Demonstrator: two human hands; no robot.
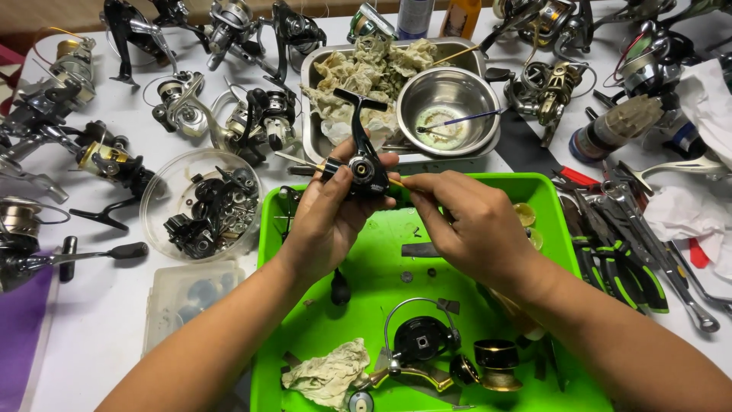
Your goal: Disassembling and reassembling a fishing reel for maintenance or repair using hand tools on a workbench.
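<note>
On the far left of the white table (114, 305), several metal fishing reels (46, 91) are laid, well apart from the work. Next to them a round clear plastic bowl (177, 177) with small black parts is seen, just beside the bright green plastic tray (366, 259).

Above the back edge of this tray, the left hand (324, 225) is closed around a small black fishing reel body (361, 169), with its T-shaped handle stem pointing up. The body looks hard and stiff, judged to be rather light, and probably a little slippery from grease; it is best gripped at the sides of the housing, not at the thin stem.

The right hand (473, 225) is pinched narrow on a thin yellowish stick (396, 182), whose tip is touching the reel body.

Behind the hands, a steel tray (313, 137) with crumpled stained cloths and a round steel bowl (446, 107) is placed. Inside the green tray, near the front, a black spool with wire bail (419, 336) and a dirty rag (328, 374) are lying. On the right, green-handled pliers (618, 267) and a metal wrench (679, 282) are laid beside the tray.
</note>
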